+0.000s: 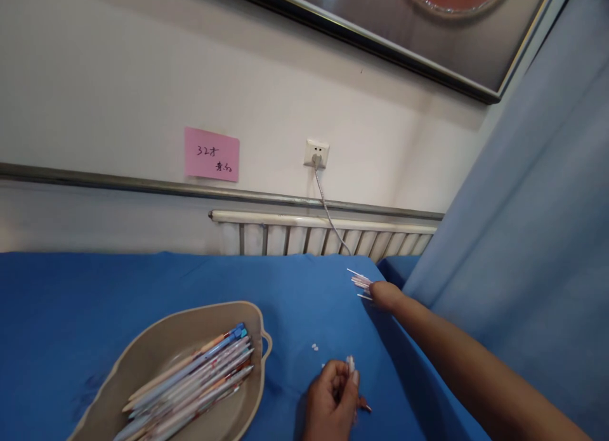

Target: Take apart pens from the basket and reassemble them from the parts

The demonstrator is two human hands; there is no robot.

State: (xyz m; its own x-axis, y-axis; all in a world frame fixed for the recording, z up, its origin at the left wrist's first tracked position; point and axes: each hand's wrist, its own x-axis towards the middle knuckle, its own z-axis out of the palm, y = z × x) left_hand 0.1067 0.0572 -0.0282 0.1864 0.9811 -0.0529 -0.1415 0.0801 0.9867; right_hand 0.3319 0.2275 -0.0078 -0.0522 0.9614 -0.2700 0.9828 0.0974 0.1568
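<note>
My left hand (332, 400) is at the bottom centre, low over the blue cloth, its thumb and fingers pinched round a small white piece (351, 363). A reddish-brown tip (364, 404) pokes out beside that hand. My right hand (384, 295) reaches in from the right to the far right part of the table. Several thin white sticks (360, 281) show just beyond its fingers, which are mostly hidden; whether it grips the sticks is unclear. Tiny white bits (314, 347) lie on the cloth above my left hand.
A beige basket (261, 371) with a side handle holds many pens (200, 377) at the left. The table has a blue cloth (295, 289). Behind it are a radiator (295, 235), a plugged-in cable (326, 206) and a pink note (212, 154). A blue curtain (533, 238) hangs at the right.
</note>
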